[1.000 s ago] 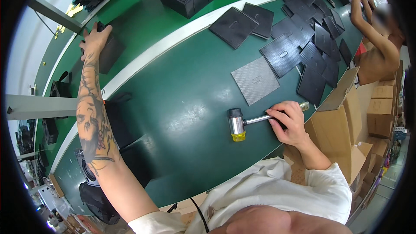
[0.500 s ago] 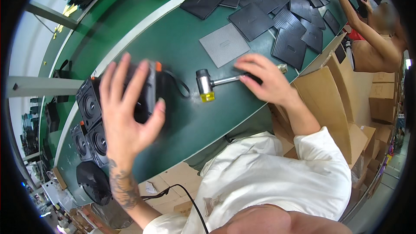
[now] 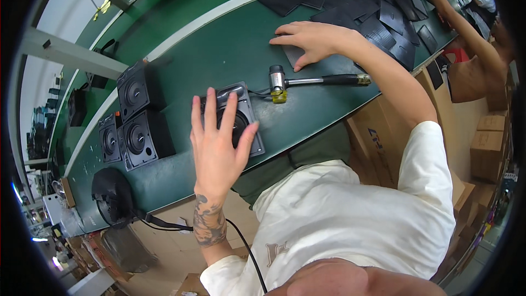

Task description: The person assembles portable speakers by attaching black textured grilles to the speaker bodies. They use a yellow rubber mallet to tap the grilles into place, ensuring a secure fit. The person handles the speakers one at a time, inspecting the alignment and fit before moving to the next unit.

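My left hand lies with its fingers spread over a black speaker box. The box's round cone shows in part between the fingers and thumb. A short black cable runs from its far edge to a mallet with a yellow face, a metal head and a black grip. Beyond the mallet, my right hand reaches over a thin grey panel, fingers and thumb apart at its edges. Most of that panel is hidden beneath the hand.
Several black speaker boxes stand at the left. Loose black panels lie piled at the far right. A black round bag sits at the bench's left edge. Cardboard boxes fill the right, where another person's arm reaches in.
My left hand and the speaker box have come right, away from the other speakers, and the box now lies cone up. My right hand has left the mallet's handle for the grey panel.
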Demonstrator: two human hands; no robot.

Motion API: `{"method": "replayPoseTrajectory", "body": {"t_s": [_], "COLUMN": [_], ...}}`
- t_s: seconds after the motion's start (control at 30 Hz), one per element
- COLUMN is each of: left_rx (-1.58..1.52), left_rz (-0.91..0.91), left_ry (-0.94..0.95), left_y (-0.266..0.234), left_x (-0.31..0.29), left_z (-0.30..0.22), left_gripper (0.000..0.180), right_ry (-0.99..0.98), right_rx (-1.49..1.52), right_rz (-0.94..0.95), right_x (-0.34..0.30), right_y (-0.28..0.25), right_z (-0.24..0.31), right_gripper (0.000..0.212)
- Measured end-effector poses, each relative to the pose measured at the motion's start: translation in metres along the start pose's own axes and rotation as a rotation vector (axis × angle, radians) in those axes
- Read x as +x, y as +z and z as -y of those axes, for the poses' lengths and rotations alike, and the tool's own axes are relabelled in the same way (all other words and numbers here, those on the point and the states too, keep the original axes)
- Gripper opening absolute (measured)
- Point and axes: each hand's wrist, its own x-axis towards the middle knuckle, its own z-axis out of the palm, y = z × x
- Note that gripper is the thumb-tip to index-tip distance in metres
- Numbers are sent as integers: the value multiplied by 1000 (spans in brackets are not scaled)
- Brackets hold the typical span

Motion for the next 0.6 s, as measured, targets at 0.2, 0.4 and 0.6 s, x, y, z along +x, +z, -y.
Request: {"method": "replayPoseTrajectory", "body": {"t_s": [0.2, 0.4, 0.6], "left_rx": [-234, -1374, -1891], "left_rz": [-184, -239, -159], "left_ry": [116, -4, -177], "left_y": [-27, -24, -23], "left_x": [-27, 8, 12], "left_z": [24, 34, 29], "left_gripper": [54, 68, 64], "right_ry": [-166, -631, -616], "right_rx": [197, 1112, 1001], "right_rz": [-540, -890, -914], "right_x": [-10, 2, 23], "right_y": [-37, -35, 13], "right_z": [27, 148, 189], "right_gripper": [92, 131, 127]}}
